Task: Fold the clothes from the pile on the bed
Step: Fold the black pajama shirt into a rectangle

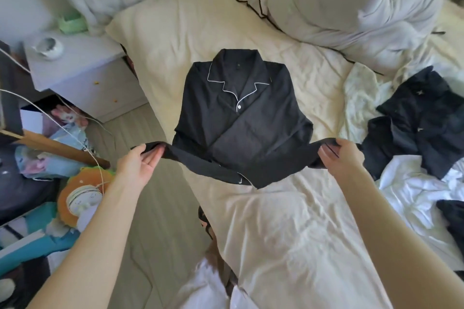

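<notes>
A black pyjama shirt (241,118) with white collar piping lies face up on the cream bed sheet (276,233), collar away from me, sleeves folded in. Its lower hem is lifted off the bed and stretched sideways. My left hand (140,160) pinches the hem's left corner between thumb and fingers. The right corner is gripped by my right hand (341,153). A pile of black and white clothes (421,138) lies on the bed to the right.
Cream pillow (175,20) and a bundled grey duvet (351,7) lie at the head of the bed. A grey nightstand (82,78) with a small bowl stands left. Toys, bags and cords clutter the floor (50,183) at left.
</notes>
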`<state>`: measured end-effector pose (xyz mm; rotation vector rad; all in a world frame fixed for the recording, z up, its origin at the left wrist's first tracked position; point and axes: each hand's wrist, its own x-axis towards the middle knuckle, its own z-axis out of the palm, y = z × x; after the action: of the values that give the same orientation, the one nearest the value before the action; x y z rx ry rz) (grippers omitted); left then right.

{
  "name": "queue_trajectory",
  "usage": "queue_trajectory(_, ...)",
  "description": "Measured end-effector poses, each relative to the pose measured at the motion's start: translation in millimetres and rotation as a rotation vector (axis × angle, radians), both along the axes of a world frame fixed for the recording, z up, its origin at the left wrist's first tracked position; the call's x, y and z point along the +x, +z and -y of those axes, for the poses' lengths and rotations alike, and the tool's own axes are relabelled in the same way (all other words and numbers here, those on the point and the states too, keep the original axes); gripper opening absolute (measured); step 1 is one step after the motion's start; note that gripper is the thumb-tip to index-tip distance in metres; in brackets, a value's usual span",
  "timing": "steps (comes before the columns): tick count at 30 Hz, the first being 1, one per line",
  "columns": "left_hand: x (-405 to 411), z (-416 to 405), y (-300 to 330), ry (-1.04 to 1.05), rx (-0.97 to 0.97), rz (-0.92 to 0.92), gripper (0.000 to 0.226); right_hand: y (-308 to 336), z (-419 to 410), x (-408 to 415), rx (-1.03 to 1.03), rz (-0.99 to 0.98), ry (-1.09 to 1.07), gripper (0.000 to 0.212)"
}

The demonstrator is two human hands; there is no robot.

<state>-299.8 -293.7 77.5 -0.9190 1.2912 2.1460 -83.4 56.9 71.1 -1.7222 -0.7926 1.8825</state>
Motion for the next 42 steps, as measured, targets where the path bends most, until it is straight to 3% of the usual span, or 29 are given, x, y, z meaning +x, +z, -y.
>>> queue_trajectory(4, -82.5, -50.6, 7.0, -0.015, 0.101, -0.011, 0.024, 7.2, -50.4, -77.8, -0.033, -0.040, -0.034, 0.001)
queue_trajectory(8, -172.1, -106.8, -1.7, -0.023, 0.150, -0.022, 0.020, -1.9, -108.7, -159.8, -0.047, -0.088, -0.084, 0.020)
queue_trajectory(11, -239.8, -146.7, -18.0, -0.032, 0.124, -0.061, 0.025, -11.6, -151.2, -219.3, -0.049, -0.169, -0.118, 0.009)
queue_trajectory(13, -277.8, -172.0, -31.1, -0.059, 0.106, -0.099, 0.027, -23.7, -176.4, -253.0, -0.047, -0.217, -0.131, 0.014)
queue_trajectory(18, -322.2, -207.2, -78.2, -0.215, -0.043, -0.187, 0.036, -63.2, -200.1, -299.3, -0.064, -0.349, -0.104, 0.041)
queue_trajectory(22, -286.2, -183.5, -128.3, -0.348, -0.372, -0.190, 0.033, -105.8, -163.1, -277.8, -0.031, -0.119, 0.103, 0.041)
queue_trajectory(26, -218.8, -140.7, -171.8, -0.392, -0.774, -0.126, 0.025, -149.3, -111.1, -217.2, -0.018, 0.216, 0.132, 0.030)
queue_trajectory(28, -189.5, -120.3, -190.0, -0.395, -0.856, -0.023, 0.014, -169.2, -88.1, -184.2, -0.066, 0.361, 0.095, 0.033)
queue_trajectory(29, -177.3, -112.6, -195.3, -0.393, -0.858, 0.049, 0.002, -177.5, -79.5, -169.2, -0.094, 0.415, 0.070, 0.035)
queue_trajectory(31, -160.4, -98.6, -206.9, -0.388, -0.834, 0.226, 0.017, -189.7, -68.4, -144.5, -0.178, 0.458, 0.024, 0.038)
queue_trajectory(34, -152.5, -96.6, -212.3, -0.301, -0.527, 0.451, 0.040, -198.3, -70.4, -130.4, -0.367, 0.373, -0.073, 0.058)
queue_trajectory(36, -156.7, -101.3, -213.6, -0.210, -0.305, 0.518, 0.045, -199.5, -79.6, -132.5, -0.435, 0.189, -0.240, 0.060)
queue_trajectory(38, -162.1, -107.2, -212.1, -0.092, -0.185, 0.544, 0.037, -198.5, -89.6, -137.5, -0.443, 0.060, -0.353, 0.056)
queue_trajectory(42, -163.0, -112.0, -203.6, 0.057, -0.145, 0.544, 0.035, -187.5, -96.3, -137.0, -0.379, 0.096, -0.400, 0.036)
